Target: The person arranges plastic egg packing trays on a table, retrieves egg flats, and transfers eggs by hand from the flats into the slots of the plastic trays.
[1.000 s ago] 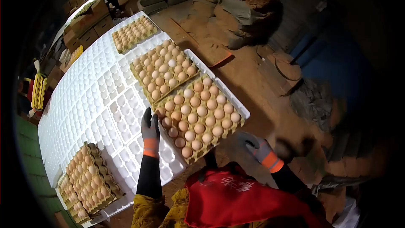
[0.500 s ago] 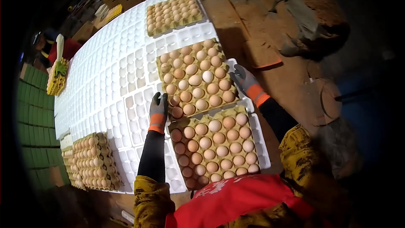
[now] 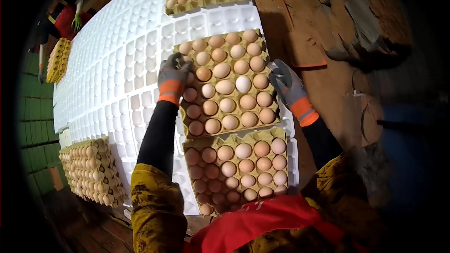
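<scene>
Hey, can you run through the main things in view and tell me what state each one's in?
Middle tray: face up, loaded with eggs
Left hand: gloved, curled at middle tray's left edge, grip unclear
Right hand: gloved, at middle tray's right edge, grip unclear
Near tray: loaded with eggs, partly shaded
Far tray: loaded with eggs
Left stack: piled up, eggs showing
White trays: laid side by side
Apron: worn

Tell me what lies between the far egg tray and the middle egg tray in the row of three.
In the head view, only a strip of white moulded pockets, with no eggs, lies between the far and middle egg tray.
</scene>
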The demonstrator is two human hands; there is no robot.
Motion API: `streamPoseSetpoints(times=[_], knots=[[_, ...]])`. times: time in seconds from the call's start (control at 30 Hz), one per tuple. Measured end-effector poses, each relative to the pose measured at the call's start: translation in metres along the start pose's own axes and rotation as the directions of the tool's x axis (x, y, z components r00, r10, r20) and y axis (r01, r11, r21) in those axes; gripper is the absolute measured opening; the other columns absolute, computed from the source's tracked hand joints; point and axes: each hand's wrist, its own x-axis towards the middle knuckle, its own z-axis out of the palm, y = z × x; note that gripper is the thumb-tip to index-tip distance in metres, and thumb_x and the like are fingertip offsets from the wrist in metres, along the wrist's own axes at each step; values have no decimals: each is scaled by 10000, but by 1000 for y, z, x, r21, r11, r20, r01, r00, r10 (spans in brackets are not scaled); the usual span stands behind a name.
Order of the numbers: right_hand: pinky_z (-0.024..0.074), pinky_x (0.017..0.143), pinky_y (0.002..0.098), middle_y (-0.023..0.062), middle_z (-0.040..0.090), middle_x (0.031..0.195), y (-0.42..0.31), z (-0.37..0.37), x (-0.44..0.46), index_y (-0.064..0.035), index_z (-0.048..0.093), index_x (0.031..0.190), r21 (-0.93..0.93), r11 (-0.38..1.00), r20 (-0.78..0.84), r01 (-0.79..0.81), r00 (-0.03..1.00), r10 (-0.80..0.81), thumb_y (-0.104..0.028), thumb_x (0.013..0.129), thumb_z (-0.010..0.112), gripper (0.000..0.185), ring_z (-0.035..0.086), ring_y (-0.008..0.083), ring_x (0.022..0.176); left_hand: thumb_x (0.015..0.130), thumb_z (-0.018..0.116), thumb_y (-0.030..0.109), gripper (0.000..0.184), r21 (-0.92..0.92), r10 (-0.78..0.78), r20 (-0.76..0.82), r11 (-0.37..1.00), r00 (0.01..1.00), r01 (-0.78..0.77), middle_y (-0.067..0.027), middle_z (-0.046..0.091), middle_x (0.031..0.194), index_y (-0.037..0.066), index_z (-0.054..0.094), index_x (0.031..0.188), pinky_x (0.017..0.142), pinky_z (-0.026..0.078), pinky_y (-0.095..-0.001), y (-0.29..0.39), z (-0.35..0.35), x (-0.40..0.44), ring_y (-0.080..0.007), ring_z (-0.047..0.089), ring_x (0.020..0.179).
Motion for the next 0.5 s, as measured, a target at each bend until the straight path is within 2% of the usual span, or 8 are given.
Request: streamPoseSetpoints(times=[0.03,0.07,0.1,0.17,0.23,0.37,0.43,0.5], knots=[[502,893,348,113,632,1178,9,-2,-1,-63,495,1425,105,994,27,-25,999,22,-213,956,673,524,604,194,1031,853,779,326,580,-78,5,-8,997,1000,-5,-122,688,1091,41,581,1317,797,540,-326,-1,2,0,-197,662,911],[500,888,341,105,642,1168,18,-5,-1,-54,495,1422,209,977,56,-50,998,39,-211,959,670,519,601,178,1020,822,758,449,728,-188,-122,-12,975,992,118,-195,664,1144,17,517,1357,904,513,-403,-2,3,-5,-318,658,1027],[497,883,334,96,652,1157,23,-8,0,-46,495,1418,312,947,87,-77,995,52,-209,962,666,514,598,163,1009,813,781,455,806,-287,-229,45,930,972,232,-201,663,1115,-21,466,1382,882,521,-374,-2,-1,-8,-286,653,1006],[497,881,296,67,645,1190,11,-6,9,-34,474,1431,283,941,80,-188,982,172,-193,987,626,495,586,130,1020,794,808,451,820,-298,-311,114,895,944,331,-192,656,1111,-20,473,1375,861,526,-355,-13,1,-14,-272,646,990],[503,903,255,49,610,1275,-6,-2,15,-50,434,1468,208,946,125,-249,966,226,-137,1032,551,460,590,117,1091,773,831,460,881,-322,-282,103,898,954,301,-201,630,1172,-67,452,1369,870,521,-349,-28,7,-21,-273,631,1027],[494,881,267,26,615,1270,25,12,25,-61,504,1406,290,910,2,-295,952,308,-125,1003,598,419,589,131,1099,797,820,467,854,-382,-352,312,804,882,456,-165,630,1188,-82,484,1358,845,517,-327,-37,-3,-54,-216,607,1011],[500,863,275,54,648,1176,9,15,22,-11,568,1296,369,879,-23,-301,943,333,-167,981,637,358,600,131,1022,829,791,462,774,-392,-368,386,764,846,512,-140,655,1152,-72,541,1330,837,518,-333,-19,-21,-58,-199,601,1013],[505,847,271,65,662,1129,-4,20,24,15,610,1228,499,811,-38,-305,927,372,-161,974,643,311,608,129,976,858,766,432,697,-525,-353,312,710,882,469,-125,667,1129,-65,572,1307,852,511,-329,-10,-12,-66,-191,602,1014]])
